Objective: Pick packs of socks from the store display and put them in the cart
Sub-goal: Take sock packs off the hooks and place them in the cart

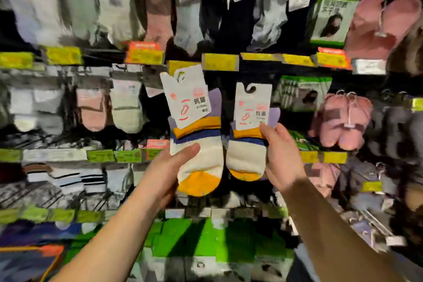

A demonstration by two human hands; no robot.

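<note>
The left hand (pixel 169 167) holds one pack of socks (pixel 196 144) from below, its grip narrow, thumb lying across the white foot of the sock and fingers hidden behind. The pack is tilted and seems to be clear of its hook, likely so it can be carried off. The right hand (pixel 278 158) pinches a second, matching pack (pixel 248 135) at its right edge, thumb on the front near the card label and fingers behind; I cannot tell whether its hanger hole has left the peg. Both packs sit side by side, nearly touching, in front of the store display (pixel 91 110), whose rows hold other socks behind yellow price tags (pixel 220 62). No cart is in view; by my judgement both packs are picked and the carry comes next.
</note>
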